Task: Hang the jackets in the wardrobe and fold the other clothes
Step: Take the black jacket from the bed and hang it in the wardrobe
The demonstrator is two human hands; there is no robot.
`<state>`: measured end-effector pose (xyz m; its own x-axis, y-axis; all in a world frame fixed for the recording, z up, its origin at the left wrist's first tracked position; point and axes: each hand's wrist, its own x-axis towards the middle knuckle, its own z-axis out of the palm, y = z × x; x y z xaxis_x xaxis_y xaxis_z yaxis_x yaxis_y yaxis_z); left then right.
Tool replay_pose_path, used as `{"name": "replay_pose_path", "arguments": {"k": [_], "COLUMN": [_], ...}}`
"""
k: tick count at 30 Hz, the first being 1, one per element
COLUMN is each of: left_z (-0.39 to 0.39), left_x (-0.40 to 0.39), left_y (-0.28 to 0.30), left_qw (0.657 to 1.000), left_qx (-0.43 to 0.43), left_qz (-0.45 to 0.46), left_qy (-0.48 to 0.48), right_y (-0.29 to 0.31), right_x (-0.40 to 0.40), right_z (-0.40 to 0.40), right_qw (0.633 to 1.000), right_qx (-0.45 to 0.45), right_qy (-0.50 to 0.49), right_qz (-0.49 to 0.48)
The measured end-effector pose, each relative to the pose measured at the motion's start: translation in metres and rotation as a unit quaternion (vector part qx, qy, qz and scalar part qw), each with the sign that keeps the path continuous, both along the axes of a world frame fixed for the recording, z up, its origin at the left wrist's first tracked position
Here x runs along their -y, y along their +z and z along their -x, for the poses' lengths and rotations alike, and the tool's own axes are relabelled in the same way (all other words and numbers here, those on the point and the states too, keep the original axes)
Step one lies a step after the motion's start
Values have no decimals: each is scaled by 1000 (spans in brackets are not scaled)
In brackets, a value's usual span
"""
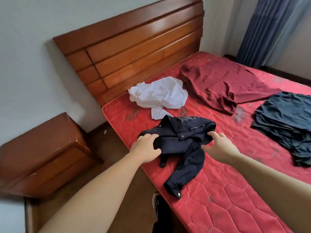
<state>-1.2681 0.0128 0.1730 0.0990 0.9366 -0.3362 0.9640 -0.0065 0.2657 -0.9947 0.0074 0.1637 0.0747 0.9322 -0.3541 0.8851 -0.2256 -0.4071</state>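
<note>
Navy cloth, a jacket (pixel 183 145), lies near the mattress (pixel 218 190) edge, collar towards the headboard (pixel 134 47), one sleeve trailing back towards the person (its cuff snap showing). The left hand (pixel 146 148) grips its left shoulder; the right hand (pixel 218 145) pinches the right. Beyond lie a white shirt (pixel 159 95), a maroon garment (pixel 218 86) and a dark garment (pixel 286 123). A wooden nightstand (pixel 42 153) stands left; blue curtains (pixel 269 31) hang far right.

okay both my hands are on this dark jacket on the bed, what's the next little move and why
Probably lift it by the shoulders. Your left hand and right hand each grip a side of the navy jacket, which lies crumpled on the red mattress; raising it should let the sleeve hang straight for hanging.
</note>
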Motion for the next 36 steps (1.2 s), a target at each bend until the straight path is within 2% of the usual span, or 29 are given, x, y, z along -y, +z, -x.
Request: {"name": "replay_pose_path", "arguments": {"k": [6, 10, 13, 16, 19, 22, 24, 27, 29, 31, 33, 34, 36], "left_z": [17, 37, 55, 65, 63, 56, 53, 54, 56, 53, 38, 28, 5], "left_x": [-135, -192, -225, -246, -254, -252, -253, -259, -262, -264, -265, -268, -273], "left_y": [-115, -190, -239, -277, -310, -329, -338, -346, -343, -332, -310, -296, -266], "left_qw": [997, 992, 987, 972, 950, 954, 964, 965, 963, 955, 918, 881, 769], "left_qx": [-5, -16, -47, -64, -45, -26, 4, 46, 78, 143, 246, 303, 397], "left_qz": [73, 123, 147, 221, 305, 296, 263, 247, 246, 232, 247, 279, 388], "left_qy": [-24, -27, -43, -35, -42, -36, 28, 71, 82, 117, 189, 231, 318], "right_y": [-103, -172, -220, -256, -285, -303, -310, -312, -304, -289, -265, -253, -229], "right_x": [-98, -163, -202, -227, -239, -250, -253, -256, -257, -257, -250, -245, -231], "right_z": [41, 71, 90, 101, 105, 106, 102, 92, 89, 91, 96, 100, 116], "right_qw": [991, 983, 987, 983, 969, 957, 962, 981, 989, 990, 989, 991, 992], "right_qx": [-34, -32, -7, 45, 103, 100, 121, 136, 95, 22, -27, -42, -78], "right_qy": [-88, -114, -68, -41, -61, -118, -113, -83, -80, -123, -134, -125, -95], "right_qz": [97, 141, 147, 173, 217, 247, 219, 111, 75, 71, 53, 34, -4]}}
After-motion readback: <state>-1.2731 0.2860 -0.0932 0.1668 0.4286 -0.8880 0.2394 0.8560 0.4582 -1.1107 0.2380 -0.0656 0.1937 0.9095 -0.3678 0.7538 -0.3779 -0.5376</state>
